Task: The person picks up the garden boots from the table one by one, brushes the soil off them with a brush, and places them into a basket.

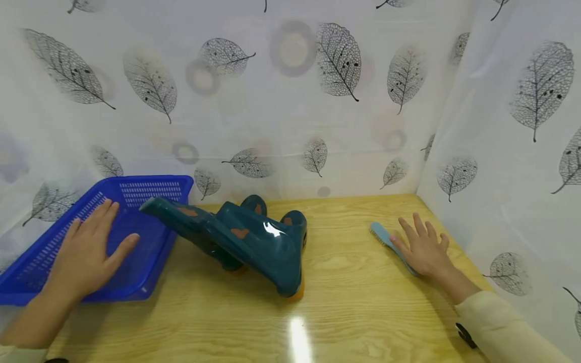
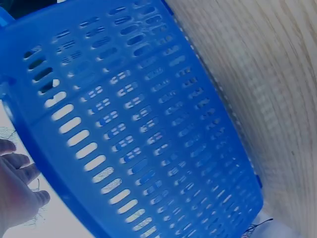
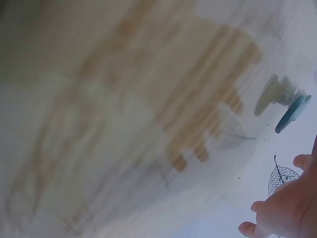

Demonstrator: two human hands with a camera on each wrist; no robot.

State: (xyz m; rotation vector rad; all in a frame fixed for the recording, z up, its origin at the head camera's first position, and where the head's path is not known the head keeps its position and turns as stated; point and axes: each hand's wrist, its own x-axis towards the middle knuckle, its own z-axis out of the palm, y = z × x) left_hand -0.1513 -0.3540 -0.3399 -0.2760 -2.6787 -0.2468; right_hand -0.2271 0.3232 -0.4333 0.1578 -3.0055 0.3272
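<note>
In the head view my left hand (image 1: 88,252) is held over the blue plastic basket (image 1: 145,287), its fingers straight and the thumb spread. The left wrist view shows the basket's slotted side (image 2: 148,109) close up, with the fingers (image 2: 17,171) beyond its rim. A pair of glossy dark teal rubber boots (image 1: 268,242) with brown heart patches lies on the table right of the basket. On the right, my right hand (image 1: 424,252) spreads its fingers beside a light blue brush (image 1: 383,234). The hand overlaps part of the brush's handle in this view.
The wooden table (image 1: 345,312) ends at a white leaf-print curtain (image 1: 281,116) at the back and right. A small black object (image 1: 465,335) shows beside the right sleeve (image 1: 504,322). The boots' shafts reach over the basket's right rim.
</note>
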